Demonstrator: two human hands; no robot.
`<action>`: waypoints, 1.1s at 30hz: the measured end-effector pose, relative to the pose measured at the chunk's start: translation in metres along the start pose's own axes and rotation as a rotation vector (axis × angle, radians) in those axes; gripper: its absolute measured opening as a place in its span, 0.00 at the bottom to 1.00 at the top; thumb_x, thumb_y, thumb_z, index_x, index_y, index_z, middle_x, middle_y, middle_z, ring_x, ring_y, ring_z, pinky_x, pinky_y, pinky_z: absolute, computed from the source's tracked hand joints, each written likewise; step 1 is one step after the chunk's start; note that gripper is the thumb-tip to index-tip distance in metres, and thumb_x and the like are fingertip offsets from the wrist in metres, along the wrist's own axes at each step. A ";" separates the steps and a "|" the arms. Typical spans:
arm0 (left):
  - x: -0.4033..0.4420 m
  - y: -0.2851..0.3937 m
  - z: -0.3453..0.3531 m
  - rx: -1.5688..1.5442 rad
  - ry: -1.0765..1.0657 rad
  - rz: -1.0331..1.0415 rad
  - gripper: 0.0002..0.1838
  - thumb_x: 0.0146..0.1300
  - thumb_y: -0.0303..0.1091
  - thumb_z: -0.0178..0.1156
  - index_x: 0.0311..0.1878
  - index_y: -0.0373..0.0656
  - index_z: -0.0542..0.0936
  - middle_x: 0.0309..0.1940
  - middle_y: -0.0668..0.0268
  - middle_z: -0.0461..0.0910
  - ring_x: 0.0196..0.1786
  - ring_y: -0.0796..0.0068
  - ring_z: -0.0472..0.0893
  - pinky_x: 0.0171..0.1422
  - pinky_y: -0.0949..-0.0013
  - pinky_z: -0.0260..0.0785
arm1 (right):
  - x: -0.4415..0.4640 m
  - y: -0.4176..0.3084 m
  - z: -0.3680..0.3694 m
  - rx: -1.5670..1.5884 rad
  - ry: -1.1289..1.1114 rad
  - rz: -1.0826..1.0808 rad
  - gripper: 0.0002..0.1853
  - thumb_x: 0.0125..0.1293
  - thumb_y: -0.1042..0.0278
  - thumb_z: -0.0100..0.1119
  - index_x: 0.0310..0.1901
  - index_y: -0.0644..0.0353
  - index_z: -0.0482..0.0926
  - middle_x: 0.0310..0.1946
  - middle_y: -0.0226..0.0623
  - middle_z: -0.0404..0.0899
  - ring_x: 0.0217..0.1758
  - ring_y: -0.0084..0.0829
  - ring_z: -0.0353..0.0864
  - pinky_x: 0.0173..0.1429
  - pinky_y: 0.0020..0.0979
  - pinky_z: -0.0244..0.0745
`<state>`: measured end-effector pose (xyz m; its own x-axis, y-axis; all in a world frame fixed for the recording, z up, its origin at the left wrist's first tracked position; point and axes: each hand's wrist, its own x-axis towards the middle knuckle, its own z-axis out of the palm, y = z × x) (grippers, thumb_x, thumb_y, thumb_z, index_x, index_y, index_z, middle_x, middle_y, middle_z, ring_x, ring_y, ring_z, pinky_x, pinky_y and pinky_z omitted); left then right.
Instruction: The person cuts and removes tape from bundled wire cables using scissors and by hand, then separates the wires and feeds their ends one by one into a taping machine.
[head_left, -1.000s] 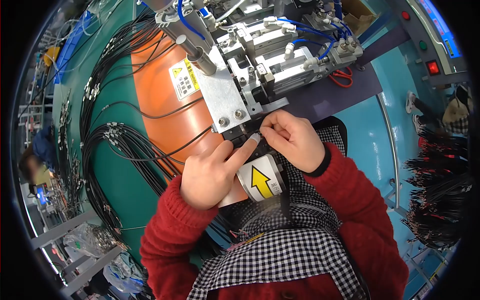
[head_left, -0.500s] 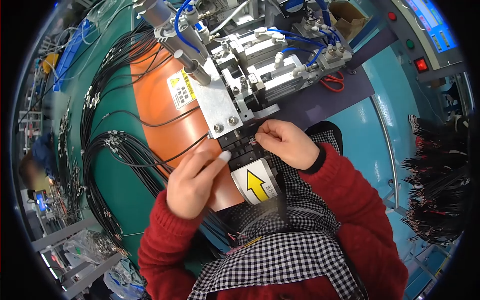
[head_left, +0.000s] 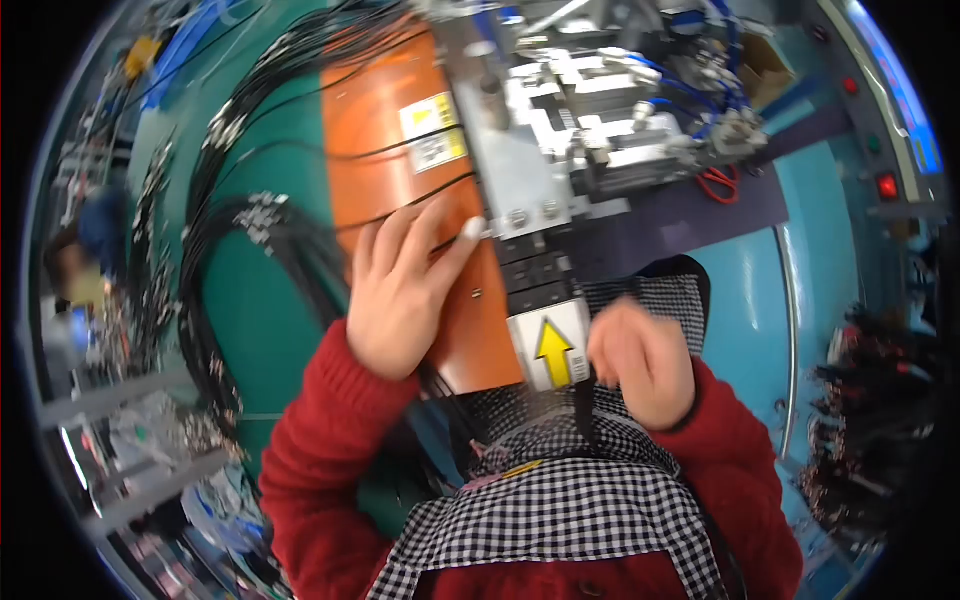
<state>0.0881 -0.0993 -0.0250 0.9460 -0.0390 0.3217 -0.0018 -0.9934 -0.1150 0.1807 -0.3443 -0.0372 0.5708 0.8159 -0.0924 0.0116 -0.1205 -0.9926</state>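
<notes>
My left hand (head_left: 400,285) lies over the orange plate (head_left: 455,345), fingers stretched out and thumb apart, beside the black fixture block (head_left: 533,275). Black cables (head_left: 385,152) run across the plate, one passing close to its fingertips; I see none gripped. To the right of the yellow-arrow label (head_left: 553,350), my right hand (head_left: 645,365) is blurred, with its fingers curled. Whether it holds anything cannot be made out. Above the block sits a metal plate (head_left: 515,170) with two bolts.
A machine with metal cylinders (head_left: 640,150) and blue air tubes fills the top. Bundles of black cables (head_left: 262,222) lie on the green table (head_left: 250,330). Red-handled scissors (head_left: 718,185) rest on the dark mat. A control panel with a lit red button (head_left: 887,185) stands right.
My right hand has drawn away from the fixture block, down and right. My left hand has moved from the block's edge up onto the orange plate, its fingers spreading. The camera view has shifted.
</notes>
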 end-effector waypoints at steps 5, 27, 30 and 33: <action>-0.034 -0.026 -0.020 -0.298 0.088 -0.138 0.19 0.60 0.29 0.61 0.56 0.38 0.76 0.59 0.57 0.71 0.47 0.60 0.76 0.52 0.67 0.71 | -0.017 0.015 0.043 -0.084 -0.603 0.200 0.14 0.73 0.62 0.52 0.48 0.66 0.74 0.35 0.42 0.83 0.31 0.32 0.79 0.37 0.31 0.75; -0.093 0.005 -0.053 -0.611 -0.297 -1.150 0.39 0.63 0.27 0.55 0.73 0.29 0.48 0.46 0.43 0.77 0.35 0.52 0.81 0.37 0.63 0.75 | -0.002 0.040 0.116 0.724 -0.645 0.737 0.13 0.75 0.64 0.44 0.52 0.64 0.71 0.39 0.43 0.79 0.35 0.32 0.82 0.38 0.26 0.78; -0.098 -0.002 -0.065 -1.109 -0.041 -1.315 0.38 0.64 0.24 0.54 0.73 0.31 0.48 0.42 0.49 0.78 0.31 0.62 0.79 0.36 0.68 0.73 | -0.001 0.010 0.105 0.680 -0.615 0.668 0.13 0.75 0.63 0.46 0.50 0.64 0.70 0.38 0.44 0.78 0.32 0.32 0.81 0.33 0.24 0.77; -0.086 0.007 -0.066 -1.191 -0.109 -1.252 0.36 0.65 0.24 0.53 0.74 0.33 0.49 0.39 0.54 0.78 0.30 0.67 0.77 0.35 0.71 0.71 | 0.013 -0.008 0.069 0.663 -0.604 0.663 0.11 0.75 0.65 0.43 0.48 0.64 0.71 0.36 0.41 0.78 0.28 0.29 0.80 0.28 0.22 0.74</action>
<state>-0.0149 -0.1095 0.0082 0.5761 0.7133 -0.3990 0.5201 0.0567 0.8522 0.1312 -0.2931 -0.0363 -0.1936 0.8647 -0.4634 -0.6910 -0.4555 -0.5613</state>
